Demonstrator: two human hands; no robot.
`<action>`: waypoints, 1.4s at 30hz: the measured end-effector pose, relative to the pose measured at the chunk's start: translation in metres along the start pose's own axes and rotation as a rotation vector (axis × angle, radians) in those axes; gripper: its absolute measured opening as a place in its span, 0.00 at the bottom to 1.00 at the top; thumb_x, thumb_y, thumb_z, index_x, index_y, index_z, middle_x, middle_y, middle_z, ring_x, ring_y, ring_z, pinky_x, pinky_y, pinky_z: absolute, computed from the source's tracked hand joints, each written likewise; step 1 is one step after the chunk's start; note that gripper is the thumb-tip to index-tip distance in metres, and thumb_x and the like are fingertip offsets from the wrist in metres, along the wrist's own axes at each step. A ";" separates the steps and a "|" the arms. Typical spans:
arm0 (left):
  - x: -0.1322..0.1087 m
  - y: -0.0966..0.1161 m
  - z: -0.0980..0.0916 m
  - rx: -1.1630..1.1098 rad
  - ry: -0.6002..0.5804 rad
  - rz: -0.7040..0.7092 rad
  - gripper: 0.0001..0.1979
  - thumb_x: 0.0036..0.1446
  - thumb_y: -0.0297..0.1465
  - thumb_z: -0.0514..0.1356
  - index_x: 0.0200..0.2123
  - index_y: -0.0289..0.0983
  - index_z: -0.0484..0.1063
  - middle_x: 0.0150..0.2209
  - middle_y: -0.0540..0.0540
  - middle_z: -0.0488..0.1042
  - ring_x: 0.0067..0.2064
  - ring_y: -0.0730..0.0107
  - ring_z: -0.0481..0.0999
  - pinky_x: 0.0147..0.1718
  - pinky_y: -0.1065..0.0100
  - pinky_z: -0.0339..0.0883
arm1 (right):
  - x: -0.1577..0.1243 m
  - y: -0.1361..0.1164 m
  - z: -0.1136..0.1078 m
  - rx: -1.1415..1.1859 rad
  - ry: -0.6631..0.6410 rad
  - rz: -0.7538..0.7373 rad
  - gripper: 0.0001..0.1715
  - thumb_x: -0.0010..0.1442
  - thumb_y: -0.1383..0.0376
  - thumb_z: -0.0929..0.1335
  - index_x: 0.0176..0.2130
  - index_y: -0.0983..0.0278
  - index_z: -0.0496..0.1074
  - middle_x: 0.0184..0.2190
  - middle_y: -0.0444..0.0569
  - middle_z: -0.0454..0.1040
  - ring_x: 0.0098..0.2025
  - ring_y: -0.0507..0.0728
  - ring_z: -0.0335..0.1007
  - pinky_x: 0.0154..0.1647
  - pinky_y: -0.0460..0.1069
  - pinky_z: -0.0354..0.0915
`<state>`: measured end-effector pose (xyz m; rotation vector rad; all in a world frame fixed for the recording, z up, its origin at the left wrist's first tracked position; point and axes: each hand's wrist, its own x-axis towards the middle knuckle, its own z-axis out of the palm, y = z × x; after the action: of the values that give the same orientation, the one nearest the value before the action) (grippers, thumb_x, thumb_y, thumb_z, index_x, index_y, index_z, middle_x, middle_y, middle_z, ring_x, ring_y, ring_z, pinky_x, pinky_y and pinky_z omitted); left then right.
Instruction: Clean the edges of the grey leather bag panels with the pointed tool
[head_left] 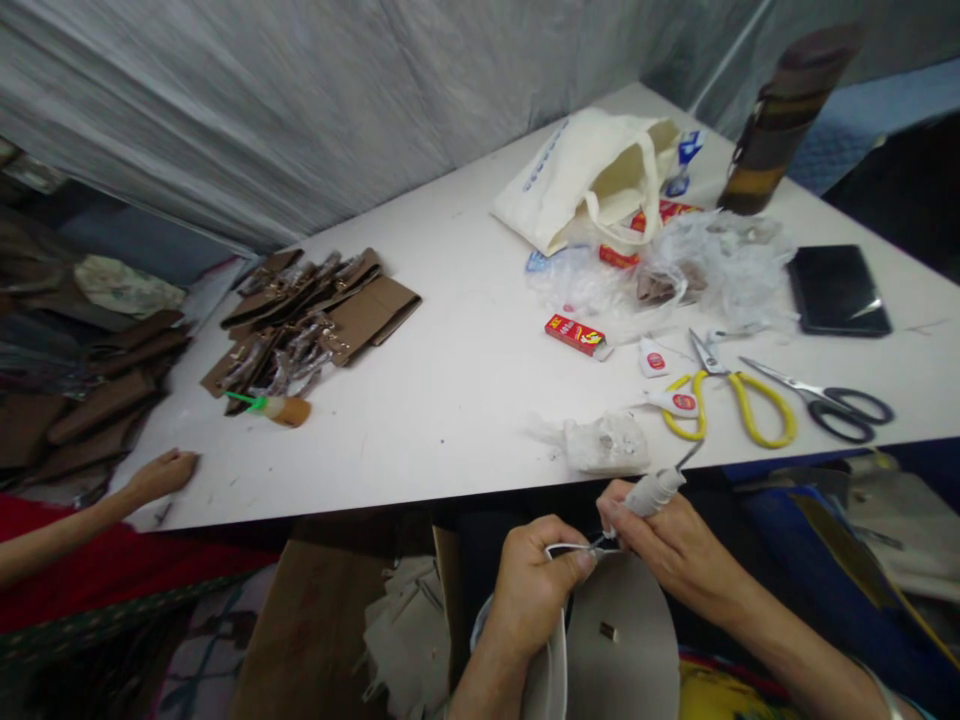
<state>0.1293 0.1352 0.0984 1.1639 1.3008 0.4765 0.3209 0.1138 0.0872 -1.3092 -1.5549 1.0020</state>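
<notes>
Head view: down at 6 o'clock, just below the white table point(450, 400) edge. Left hand point(536, 580) pinched shut on a thin white strap point(564, 549) at the rim of a grey round piece point(630, 630). Right hand point(675, 545) at about 5 o'clock, clamped round a small white glue tube point(651, 492), nozzle touching the strap right between both hands. Can't tell what the grey piece is exactly.

Up on the table: yellow-handled scissors point(731, 395) and black-handled scissors point(832, 400) at 3 o'clock, red box point(576, 335) near centre, cream tote bag point(592, 180) at 1 o'clock, black phone point(838, 290) at 2 o'clock. Pile of brown leather pieces point(307, 315) at 10 o'clock. Somebody else's hand point(161, 475) resting on the table edge at 8 o'clock, well apart from everything.
</notes>
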 end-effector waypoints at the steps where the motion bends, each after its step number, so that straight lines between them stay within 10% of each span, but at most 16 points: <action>1: 0.000 -0.001 -0.002 -0.003 0.004 -0.008 0.06 0.46 0.32 0.68 0.24 0.34 0.79 0.24 0.49 0.71 0.29 0.69 0.66 0.30 0.67 0.57 | -0.003 0.000 0.001 0.021 0.003 0.011 0.23 0.76 0.57 0.60 0.31 0.60 0.68 0.24 0.41 0.68 0.27 0.53 0.67 0.31 0.47 0.63; 11: 0.004 -0.013 -0.006 -0.059 0.042 0.022 0.09 0.46 0.35 0.69 0.25 0.35 0.79 0.22 0.51 0.68 0.27 0.71 0.62 0.28 0.68 0.55 | -0.026 0.011 0.019 0.214 0.148 0.063 0.20 0.76 0.56 0.62 0.34 0.60 0.73 0.30 0.44 0.73 0.33 0.55 0.72 0.36 0.47 0.68; 17: 0.004 -0.011 -0.018 -0.081 0.106 -0.032 0.12 0.47 0.39 0.69 0.26 0.36 0.77 0.20 0.52 0.66 0.25 0.72 0.61 0.26 0.70 0.53 | -0.011 0.005 0.005 0.081 0.565 0.062 0.16 0.75 0.57 0.64 0.38 0.59 0.75 0.27 0.43 0.75 0.31 0.54 0.74 0.34 0.47 0.70; 42: 0.020 -0.020 -0.036 -0.413 0.037 -0.135 0.22 0.41 0.43 0.77 0.32 0.34 0.77 0.24 0.50 0.74 0.25 0.72 0.69 0.27 0.70 0.61 | 0.020 0.018 -0.001 -0.532 0.359 -0.367 0.11 0.74 0.62 0.66 0.42 0.62 0.76 0.34 0.50 0.81 0.34 0.59 0.75 0.40 0.53 0.69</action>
<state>0.0959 0.1573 0.0770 0.7222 1.2306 0.6343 0.3258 0.1356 0.0730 -1.3833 -1.7467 0.1097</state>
